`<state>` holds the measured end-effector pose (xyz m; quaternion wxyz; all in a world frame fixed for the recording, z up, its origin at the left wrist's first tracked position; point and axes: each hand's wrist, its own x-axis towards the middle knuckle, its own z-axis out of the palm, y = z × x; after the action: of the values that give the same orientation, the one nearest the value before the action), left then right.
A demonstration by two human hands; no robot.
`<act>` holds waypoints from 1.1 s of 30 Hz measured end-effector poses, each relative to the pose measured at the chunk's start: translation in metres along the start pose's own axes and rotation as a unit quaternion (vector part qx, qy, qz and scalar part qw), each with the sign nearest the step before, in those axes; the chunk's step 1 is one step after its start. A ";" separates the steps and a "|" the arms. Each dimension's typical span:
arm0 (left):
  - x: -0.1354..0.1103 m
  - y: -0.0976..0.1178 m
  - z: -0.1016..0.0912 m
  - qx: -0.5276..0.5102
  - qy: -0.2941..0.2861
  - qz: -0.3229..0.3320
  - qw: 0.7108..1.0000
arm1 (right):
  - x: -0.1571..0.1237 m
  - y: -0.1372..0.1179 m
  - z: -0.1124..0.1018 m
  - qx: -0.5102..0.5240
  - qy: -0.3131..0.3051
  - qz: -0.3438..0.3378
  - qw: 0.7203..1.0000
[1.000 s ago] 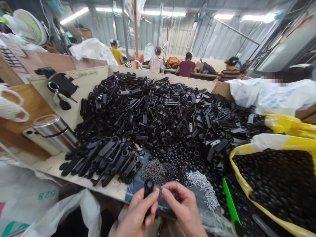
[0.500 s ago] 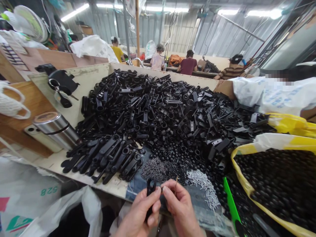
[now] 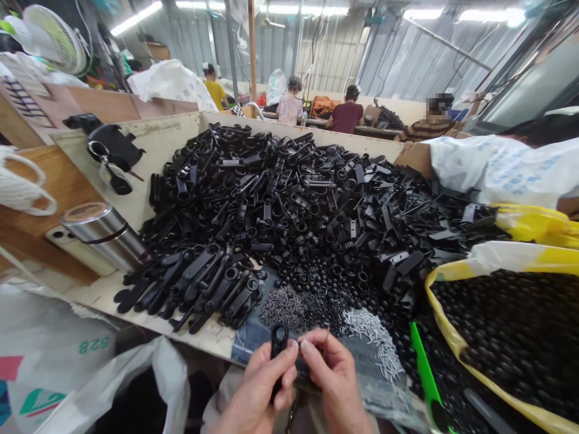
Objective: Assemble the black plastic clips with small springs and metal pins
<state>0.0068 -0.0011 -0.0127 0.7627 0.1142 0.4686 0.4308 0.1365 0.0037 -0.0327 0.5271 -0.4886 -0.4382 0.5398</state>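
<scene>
Closely Does It at a Crowded Bench [image 3: 104, 301]

At left, a steel flask [image 3: 108, 235] is sitting near long black parts [image 3: 199, 283], which are lying side by side and overlapping. Toward the middle, a large heap of black parts [image 3: 271, 187] is rising behind a person's left hand [image 3: 266, 386], whose thumb and curled fingers are wrapping a black ringed piece [image 3: 279, 340], ring end up, above the bench's near edge. Just beside it, the right hand [image 3: 337, 374] is pinching thumb to forefinger (whatever tiny dark bit is showing there is too small to identify) and is holding a thin brown rod [image 3: 326, 339] that is sticking up between its fingers. Farther right, silver pins [image 3: 375, 343] are lying scattered, a green strip [image 3: 423, 367] is slanting, and a yellow-edged bag [image 3: 511, 256] is holding black balls [image 3: 511, 325].
</scene>
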 end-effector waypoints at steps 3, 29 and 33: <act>-0.001 0.001 0.001 0.010 -0.003 -0.001 1.000 | 0.001 -0.007 -0.004 -0.059 -0.010 -0.037 0.997; -0.007 0.008 0.007 0.012 -0.045 -0.063 0.997 | -0.001 -0.021 -0.028 -0.227 -0.006 -0.155 0.962; -0.013 0.011 0.000 0.084 -0.078 -0.010 0.993 | -0.002 -0.020 -0.026 -0.219 -0.013 -0.148 0.964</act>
<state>-0.0015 -0.0043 0.0014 0.7891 0.2069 0.4431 0.3718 0.1652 0.0014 -0.0166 0.4756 -0.5148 -0.6201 0.3525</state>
